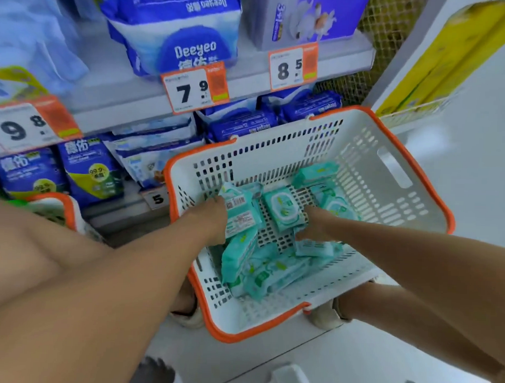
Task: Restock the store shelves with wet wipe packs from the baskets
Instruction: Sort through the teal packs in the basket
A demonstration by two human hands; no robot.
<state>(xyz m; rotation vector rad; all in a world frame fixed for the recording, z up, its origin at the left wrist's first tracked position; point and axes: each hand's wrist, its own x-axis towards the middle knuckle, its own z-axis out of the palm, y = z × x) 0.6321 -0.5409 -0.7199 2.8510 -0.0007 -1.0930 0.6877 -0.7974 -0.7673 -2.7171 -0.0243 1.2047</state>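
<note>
Both hands are down inside a white basket with an orange rim, which sits in front of the shelves. The left hand reaches in at the basket's left side and grips a teal pack that stands tilted with its barcode label up; the fingers go behind the pack and are mostly hidden. The right hand lies just right of the basket's middle, its fingers curled down onto a second pack with a white oval lid. How firmly it has hold of that pack cannot be told, as the fingertips are blurred.

More teal packs lie heaped below and between the two hands, toward the near wall, and others rest beyond the right hand at the far side. A second orange-rimmed basket shows at the left edge. On the shelves sit blue packs behind price tags reading 7.9, 8.5 and 9.8.
</note>
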